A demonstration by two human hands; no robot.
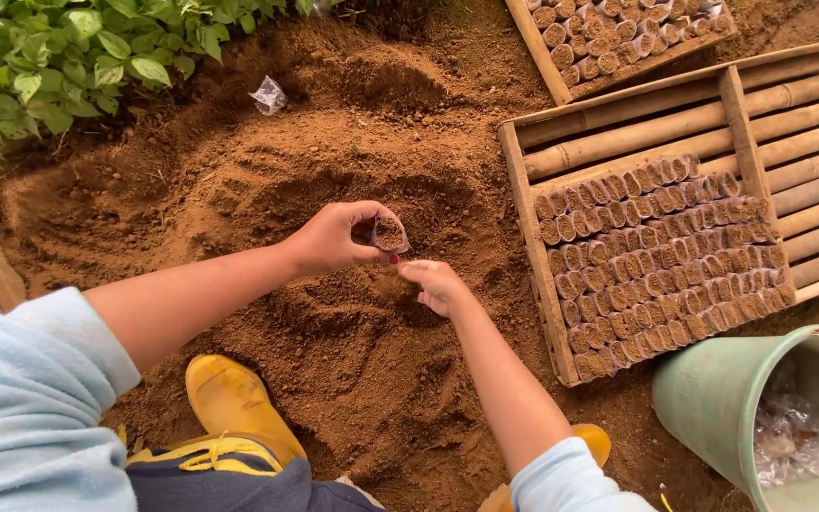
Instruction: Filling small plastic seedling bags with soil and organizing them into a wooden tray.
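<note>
- Our left hand has its fingers clamped round a small clear bag of soil, above the soil heap.
- Our right hand, fingers pinched together on loose soil, sits just below the bag.
- Open soil lies to the left; a bamboo tray borders the right.
- We count one green bucket and two yellow boots.

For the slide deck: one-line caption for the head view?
Left hand holds small clear soil-filled bag; right hand pinches brown soil.
</note>
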